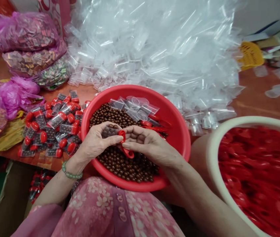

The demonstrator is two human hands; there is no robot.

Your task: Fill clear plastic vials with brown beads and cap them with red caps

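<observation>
Clear tube point(109, 131), loaded with brown balls, is sitting in the left hand point(97, 141) above the red basin point(178, 131). Left hand is closing thumb and fingers around the tube wall, mouth end pointing toward the right hand point(147, 140). Right hand is half curling, thumb and fingertips bunching at the red cap point(122, 135); can't tell how firmly it's gripping, or whether the cap is seating on the tube. Second red piece point(128, 153) is hanging just below; can't tell if it's joining the cap.

Handling, my read: tube is looking light, thin-walled, smooth, so probably slippery and flexing under a hard squeeze. Balls are likely rolling out if it's tipping before closure. I'd be holding mid-body, light pinch, mouth up. Cap is looking stiffer and taking more force; I'd be gripping its sides and pushing in line with the tube. Loose balls point(127, 168) are lying underneath in the basin, so spills would mostly be landing there.
</observation>
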